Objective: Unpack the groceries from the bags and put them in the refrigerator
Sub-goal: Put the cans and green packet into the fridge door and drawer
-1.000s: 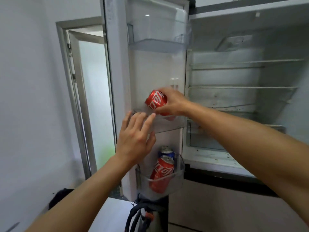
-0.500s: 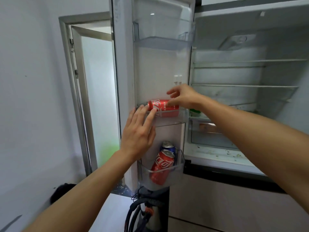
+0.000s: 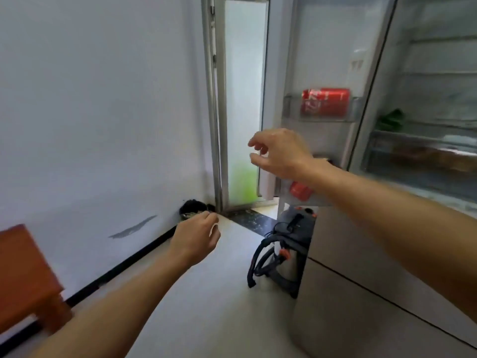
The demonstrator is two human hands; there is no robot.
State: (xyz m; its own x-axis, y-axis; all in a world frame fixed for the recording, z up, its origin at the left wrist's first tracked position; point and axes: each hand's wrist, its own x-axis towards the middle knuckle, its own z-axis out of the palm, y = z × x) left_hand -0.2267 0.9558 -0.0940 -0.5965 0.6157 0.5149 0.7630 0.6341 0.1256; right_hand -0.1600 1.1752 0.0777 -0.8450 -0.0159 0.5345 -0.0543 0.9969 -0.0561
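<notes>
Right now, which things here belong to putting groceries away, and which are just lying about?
For the job: red can on its side in the door shelf; second red can lower down, partly hidden; green item inside the refrigerator; left hand and right hand, both empty.

Lying about: vacuum cleaner on the floor; brown stool; black heap in the corner.

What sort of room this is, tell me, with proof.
Probably a home kitchen: an open white refrigerator, a red drink can lying in its clear door shelf, and a frosted glass door beside it.
</notes>
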